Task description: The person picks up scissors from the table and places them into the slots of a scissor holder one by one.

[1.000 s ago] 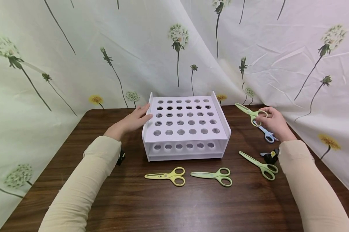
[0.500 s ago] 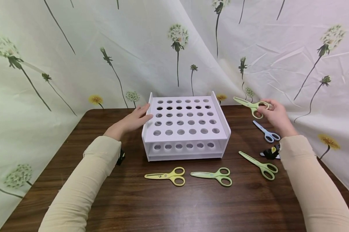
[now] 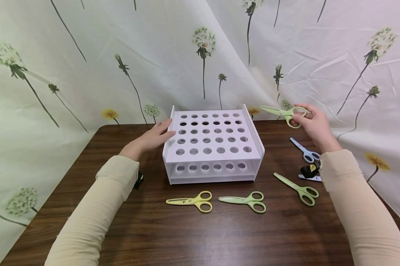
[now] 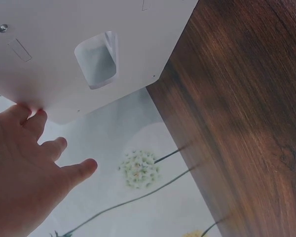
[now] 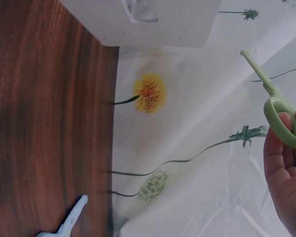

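Observation:
My right hand [image 3: 316, 126] pinches a pair of green scissors [image 3: 275, 111] by the handle loops, up in the air to the right of a white rack. The blades point left toward the rack; in the right wrist view the scissors [image 5: 278, 106] stand well off the tabletop. My left hand [image 3: 151, 139] rests with straight fingers at the left side panel of the white rack [image 3: 214, 156]. That rack has rows of round holes in its top and lower shelves. In the left wrist view the fingertips [image 4: 39, 116] meet the panel's edge, near a rectangular cutout.
On the dark wooden table [image 3: 200, 236] lie yellow scissors [image 3: 189, 202] and green scissors [image 3: 243, 200] before the rack. To its right are more green scissors [image 3: 296, 189], blue scissors [image 3: 304, 150] and another blue pair [image 3: 314, 178] partly covered by the wrist camera. A flowered curtain [image 3: 173, 48] hangs behind.
My right hand has lifted the green scissors up from above the blue pair and shifted them slightly left. The left hand and the rack have stayed in place.

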The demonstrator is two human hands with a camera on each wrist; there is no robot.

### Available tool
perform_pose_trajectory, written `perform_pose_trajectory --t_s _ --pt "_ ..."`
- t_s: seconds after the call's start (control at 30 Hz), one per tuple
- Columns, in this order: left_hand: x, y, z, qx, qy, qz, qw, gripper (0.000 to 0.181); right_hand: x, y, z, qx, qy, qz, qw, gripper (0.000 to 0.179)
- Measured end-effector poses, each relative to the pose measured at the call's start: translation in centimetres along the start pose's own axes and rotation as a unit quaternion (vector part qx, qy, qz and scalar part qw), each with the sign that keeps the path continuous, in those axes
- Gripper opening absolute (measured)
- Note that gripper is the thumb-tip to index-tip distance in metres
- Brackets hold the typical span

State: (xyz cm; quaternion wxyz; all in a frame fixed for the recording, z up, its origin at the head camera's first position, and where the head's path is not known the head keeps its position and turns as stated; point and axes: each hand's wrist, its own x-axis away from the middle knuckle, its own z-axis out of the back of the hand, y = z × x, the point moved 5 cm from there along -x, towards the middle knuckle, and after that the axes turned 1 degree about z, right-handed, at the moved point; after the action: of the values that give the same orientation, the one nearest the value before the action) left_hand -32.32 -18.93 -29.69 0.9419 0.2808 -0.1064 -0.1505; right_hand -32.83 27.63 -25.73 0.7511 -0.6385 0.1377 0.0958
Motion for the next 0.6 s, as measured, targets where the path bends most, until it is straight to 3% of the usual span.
perform_pose_trajectory --t_s 0.33,0.6 --pt "-0.1 -0.1 0.0 -0.002 0.000 -0.001 1.0000 0.073 -0.1 -1.8 -1.0 -0.076 0.002 0.035 0.9965 0.025" --pt "-0.1 -0.1 0.0 -0.005 0.002 0.000 1.0000 0.073 0.0 -2.7 -1.7 -0.060 -0.003 0.039 0.9974 0.025"
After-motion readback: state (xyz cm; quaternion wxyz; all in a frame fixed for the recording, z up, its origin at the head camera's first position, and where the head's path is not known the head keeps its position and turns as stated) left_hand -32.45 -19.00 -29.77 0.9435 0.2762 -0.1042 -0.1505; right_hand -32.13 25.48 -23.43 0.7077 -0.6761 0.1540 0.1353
